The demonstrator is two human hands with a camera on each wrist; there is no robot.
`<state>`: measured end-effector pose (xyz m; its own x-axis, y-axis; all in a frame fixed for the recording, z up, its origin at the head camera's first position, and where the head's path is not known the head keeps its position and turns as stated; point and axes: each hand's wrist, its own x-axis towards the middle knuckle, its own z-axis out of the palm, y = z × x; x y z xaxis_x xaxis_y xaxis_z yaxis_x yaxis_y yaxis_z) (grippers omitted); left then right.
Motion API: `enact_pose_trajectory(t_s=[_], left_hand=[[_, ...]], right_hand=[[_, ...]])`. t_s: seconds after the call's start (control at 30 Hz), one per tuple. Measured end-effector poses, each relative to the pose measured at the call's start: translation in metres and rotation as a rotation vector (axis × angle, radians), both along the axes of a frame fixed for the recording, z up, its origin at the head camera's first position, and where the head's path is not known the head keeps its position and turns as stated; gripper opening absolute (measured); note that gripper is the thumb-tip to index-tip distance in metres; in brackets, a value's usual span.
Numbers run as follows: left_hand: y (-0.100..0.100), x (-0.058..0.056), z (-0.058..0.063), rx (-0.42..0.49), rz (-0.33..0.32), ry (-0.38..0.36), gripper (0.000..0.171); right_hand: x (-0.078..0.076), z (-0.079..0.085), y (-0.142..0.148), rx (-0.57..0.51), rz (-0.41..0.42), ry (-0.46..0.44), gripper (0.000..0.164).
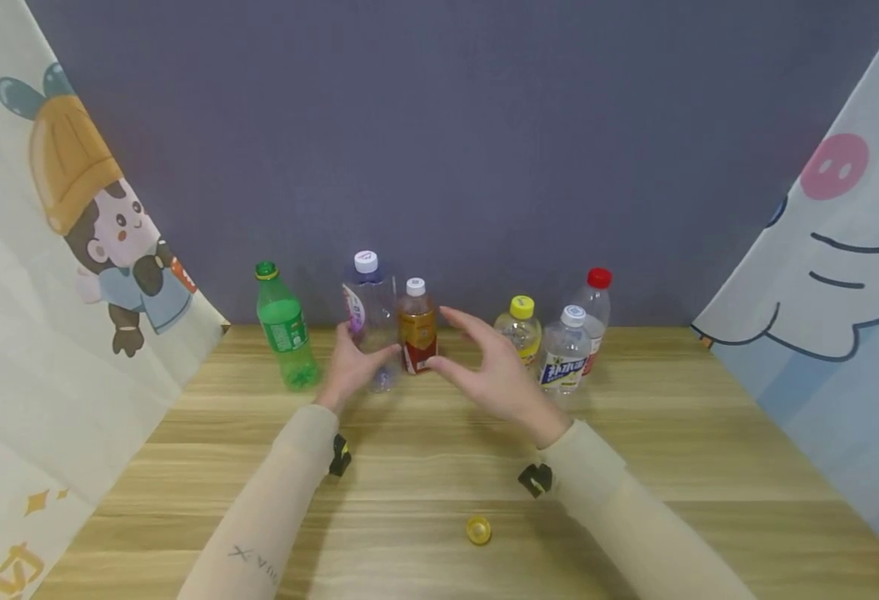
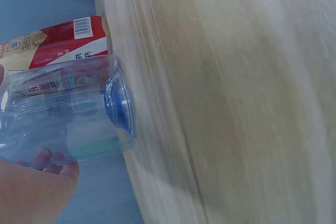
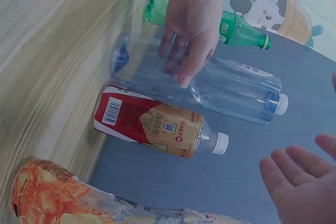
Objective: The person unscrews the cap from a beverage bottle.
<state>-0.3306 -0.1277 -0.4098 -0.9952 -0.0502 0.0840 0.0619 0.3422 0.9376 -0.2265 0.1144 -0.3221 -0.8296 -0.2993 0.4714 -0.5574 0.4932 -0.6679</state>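
Observation:
My left hand (image 1: pixel 352 362) holds a large clear plastic bottle (image 2: pixel 63 108) with a white cap, its thumb across the front and its fingers at the side. Its base stands at the tabletop. Just right of it is a smaller bottle (image 1: pixel 418 333) with a white cap and a gold and red label (image 3: pixel 152 121). My right hand (image 1: pixel 499 375) hovers at the right of that smaller bottle, thumb and fingers spread and holding nothing. In the right wrist view, the fingers of my right hand (image 3: pixel 299 182) are extended, apart from the bottles.
A green bottle (image 1: pixel 283 329) without a cap stands at the left. To the right are a yellow-capped bottle (image 1: pixel 521 329), a white-capped one (image 1: pixel 565 354) and a red-capped one (image 1: pixel 596 308). A yellow cap (image 1: pixel 478 530) lies near the front. A dark panel (image 1: pixel 454 150) rises behind.

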Motion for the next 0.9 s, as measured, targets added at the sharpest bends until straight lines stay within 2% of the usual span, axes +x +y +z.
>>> enact_pose_trajectory(t_s=[0.27,0.5,0.9], left_hand=[[-0.004,0.009,0.004,0.026,-0.019,0.001,0.099],[-0.01,0.015,0.008,0.054,-0.019,0.075,0.103],[-0.012,0.027,0.016,-0.058,-0.03,0.132,0.104]], right_hand=[[0.001,0.001,0.001,-0.016,-0.004,-0.019,0.071],[0.004,0.004,0.003,-0.047,0.0,-0.044,0.07],[0.005,0.012,0.008,-0.089,0.025,-0.04,0.068]])
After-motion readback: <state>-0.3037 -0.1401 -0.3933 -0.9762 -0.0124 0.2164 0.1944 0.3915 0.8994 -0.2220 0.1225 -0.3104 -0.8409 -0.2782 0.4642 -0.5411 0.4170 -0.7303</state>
